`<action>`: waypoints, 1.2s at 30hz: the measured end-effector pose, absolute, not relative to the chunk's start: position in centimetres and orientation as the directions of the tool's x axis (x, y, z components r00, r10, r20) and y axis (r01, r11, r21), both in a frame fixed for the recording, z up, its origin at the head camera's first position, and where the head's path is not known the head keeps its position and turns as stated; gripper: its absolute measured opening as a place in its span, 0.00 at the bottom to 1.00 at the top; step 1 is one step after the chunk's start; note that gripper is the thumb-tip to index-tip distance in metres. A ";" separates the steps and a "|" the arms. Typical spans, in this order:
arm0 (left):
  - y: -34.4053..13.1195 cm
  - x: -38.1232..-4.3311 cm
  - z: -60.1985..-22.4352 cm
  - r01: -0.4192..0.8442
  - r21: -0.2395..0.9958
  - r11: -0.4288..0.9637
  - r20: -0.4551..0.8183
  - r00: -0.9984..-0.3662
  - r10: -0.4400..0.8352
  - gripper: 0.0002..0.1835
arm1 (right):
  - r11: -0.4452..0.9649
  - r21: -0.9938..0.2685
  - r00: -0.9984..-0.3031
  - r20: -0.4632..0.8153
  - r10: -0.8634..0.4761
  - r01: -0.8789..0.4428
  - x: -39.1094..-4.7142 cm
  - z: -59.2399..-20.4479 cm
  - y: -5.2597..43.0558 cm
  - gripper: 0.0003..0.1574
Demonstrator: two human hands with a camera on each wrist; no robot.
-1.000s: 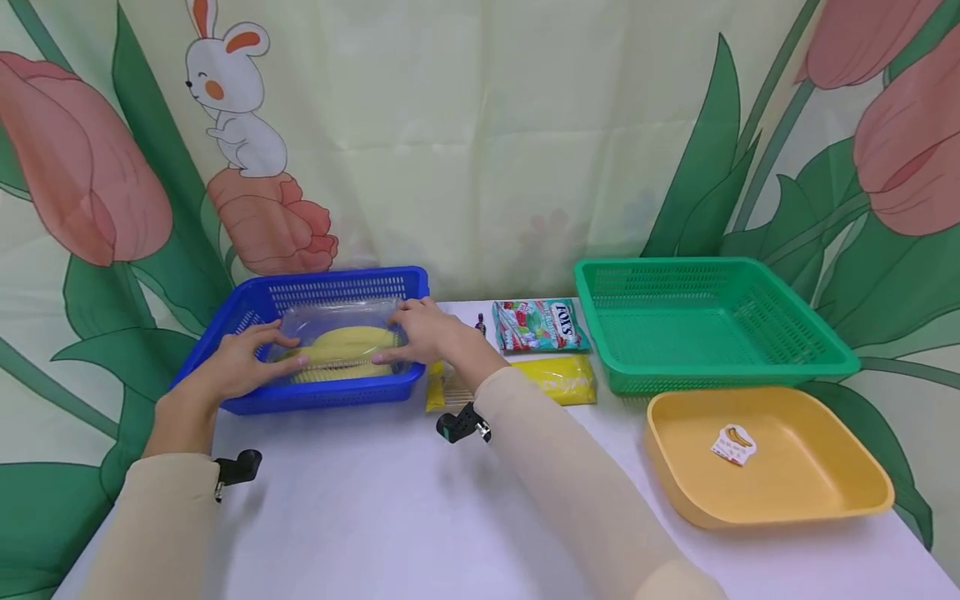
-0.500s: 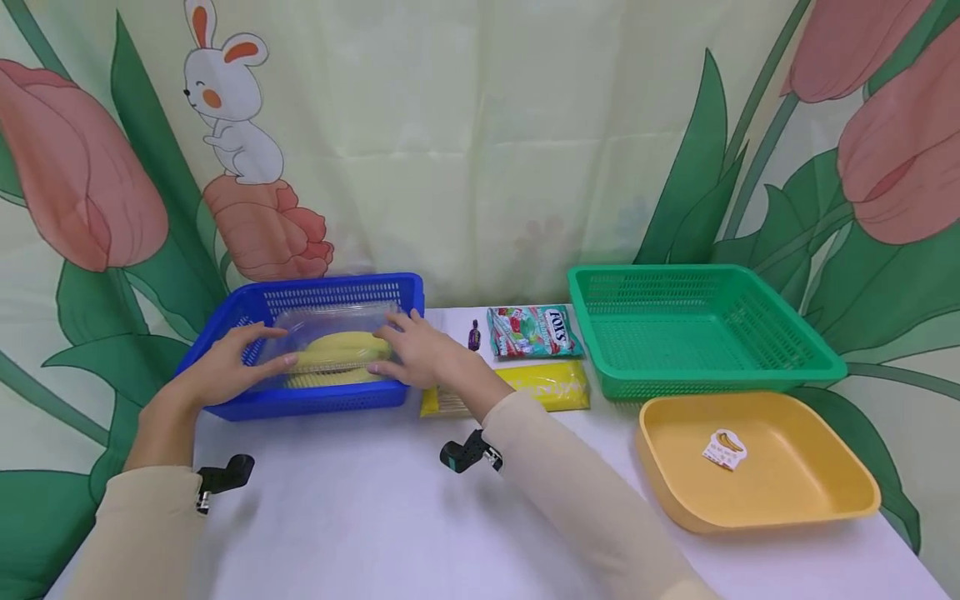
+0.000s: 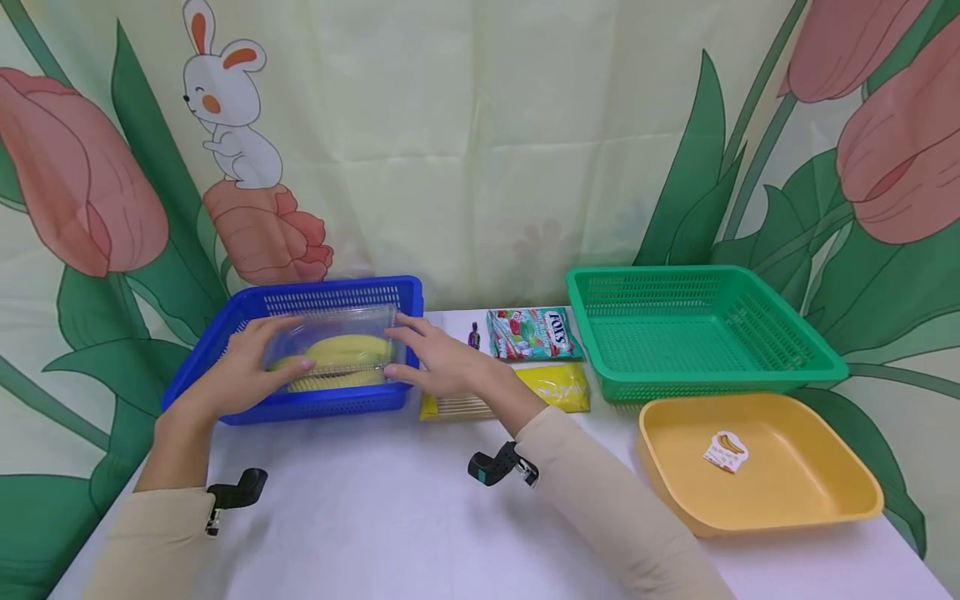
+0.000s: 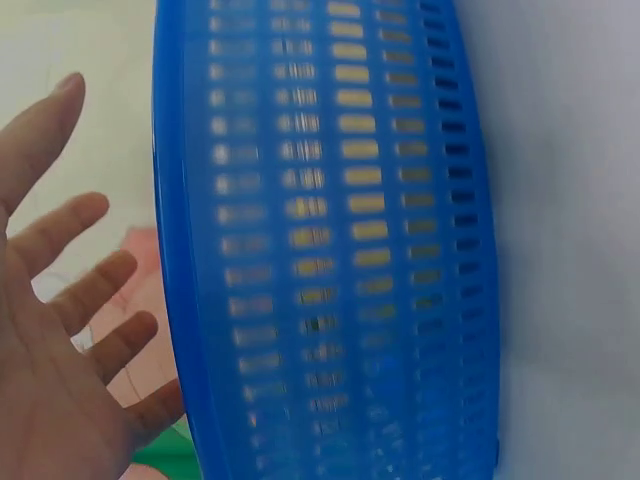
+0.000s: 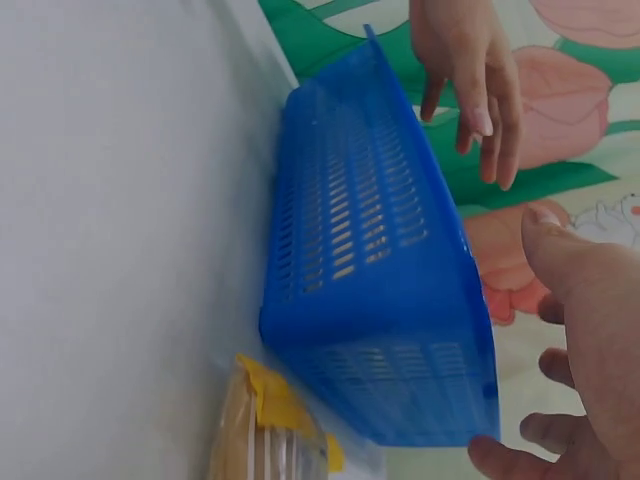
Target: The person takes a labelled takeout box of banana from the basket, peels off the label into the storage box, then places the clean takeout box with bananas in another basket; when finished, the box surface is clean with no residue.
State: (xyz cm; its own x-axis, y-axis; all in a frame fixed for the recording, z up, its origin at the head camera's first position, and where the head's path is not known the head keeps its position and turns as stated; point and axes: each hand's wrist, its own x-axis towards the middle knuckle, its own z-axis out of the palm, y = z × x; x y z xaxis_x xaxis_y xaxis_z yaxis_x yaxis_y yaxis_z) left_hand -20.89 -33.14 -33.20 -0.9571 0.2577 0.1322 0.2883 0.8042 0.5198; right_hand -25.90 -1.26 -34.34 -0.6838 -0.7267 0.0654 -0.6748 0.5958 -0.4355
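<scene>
A clear plastic box (image 3: 337, 318) lies in the blue basket (image 3: 322, 407) at the left of the head view, with yellow bananas (image 3: 348, 350) showing through it. My left hand (image 3: 243, 371) is over the box's left end, fingers spread and holding nothing. At its right end is my right hand (image 3: 442, 362), with the thumb and fingers apart. The left wrist view shows the left hand's loose fingers above the rim, beside the basket's slotted wall (image 4: 330, 240). In the right wrist view both hands are above the rim, and the box is hidden behind the wall.
Right of the blue basket lie a yellow packet (image 3: 558, 386), a teal FOX'S candy bag (image 3: 532, 333) and a small dark wrapped sweet (image 3: 474, 336). Farther right are a green basket (image 3: 705, 386) and an orange tub (image 3: 810, 475) holding a banana-printed card (image 3: 726, 451).
My right hand has drawn slightly right, off the box's right end. The left hand has shifted a little. The small dark sweet, partly covered before, shows fully. The head view has tilted slightly.
</scene>
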 end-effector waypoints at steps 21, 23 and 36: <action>-25.6 -20.9 -32.8 0.322 0.307 0.896 0.093 -0.947 0.308 0.43 | 0.781 -0.045 -0.782 0.061 -0.620 -0.623 -22.4 -34.7 5.6 0.54; -25.3 -20.8 -32.7 0.321 0.311 0.894 0.088 -0.947 0.309 0.42 | 0.785 -0.028 -0.784 0.066 -0.617 -0.619 -22.5 -34.3 6.0 0.52; -24.1 -21.1 -32.3 0.327 0.261 0.908 0.102 -0.945 0.310 0.42 | 0.824 0.041 -0.819 0.093 -0.566 -0.565 -23.1 -31.7 9.0 0.51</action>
